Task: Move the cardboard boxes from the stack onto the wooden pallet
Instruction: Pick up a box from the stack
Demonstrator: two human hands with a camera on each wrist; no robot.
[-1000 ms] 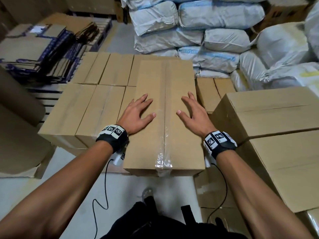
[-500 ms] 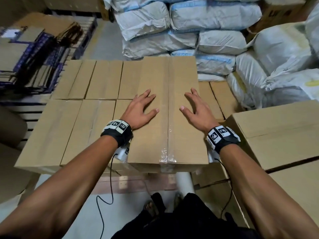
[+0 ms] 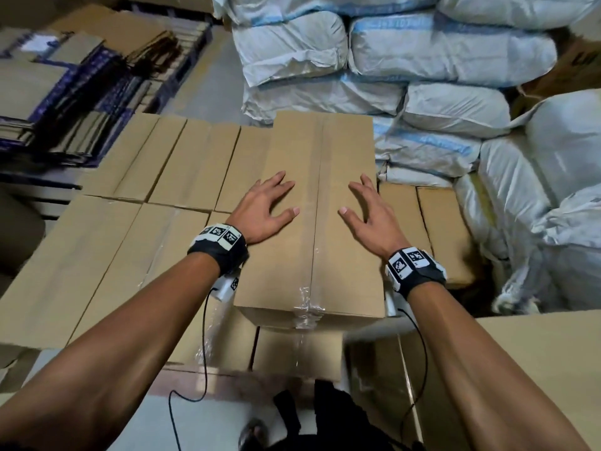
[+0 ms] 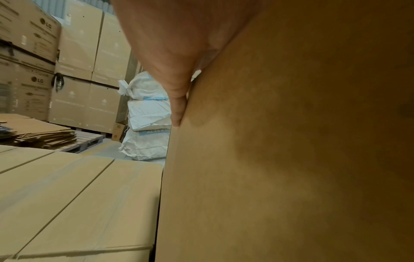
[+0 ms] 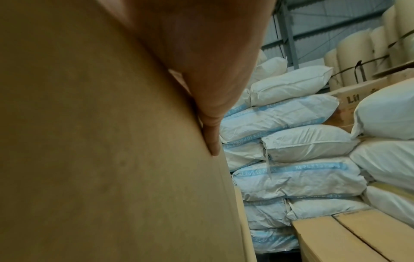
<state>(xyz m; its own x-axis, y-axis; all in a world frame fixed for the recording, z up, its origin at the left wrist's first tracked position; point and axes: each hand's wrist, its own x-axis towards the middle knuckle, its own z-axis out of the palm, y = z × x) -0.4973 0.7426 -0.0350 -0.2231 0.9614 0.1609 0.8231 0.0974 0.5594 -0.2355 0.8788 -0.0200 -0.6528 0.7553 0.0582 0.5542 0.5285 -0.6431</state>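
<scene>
Head view: left hand [image 3: 265, 208] and right hand [image 3: 370, 216] lie flat, fingers spread, gripping nothing, on the taped cardboard box [image 3: 312, 242] atop the lower boxes [image 3: 107, 255]. I'd press evenly, sliding it square to its neighbours.

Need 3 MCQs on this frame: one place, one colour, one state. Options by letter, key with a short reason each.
1. Where does the top cardboard box sit?
A. on a layer of other boxes
B. on the bare floor
C. on the sacks

2. What colour are the stacked sacks behind the boxes?
A. black
B. white with blue bands
C. red

3. How do the left hand and right hand meet the top box?
A. fists clenched
B. pinching the tape
C. flat on its top, fingers spread

Key: 1 A, lower boxes show beside and under it; 2 B, blue printed bands on white in the head and right wrist views; 3 C, both palms lie on the lid either side of the tape seam.
</scene>
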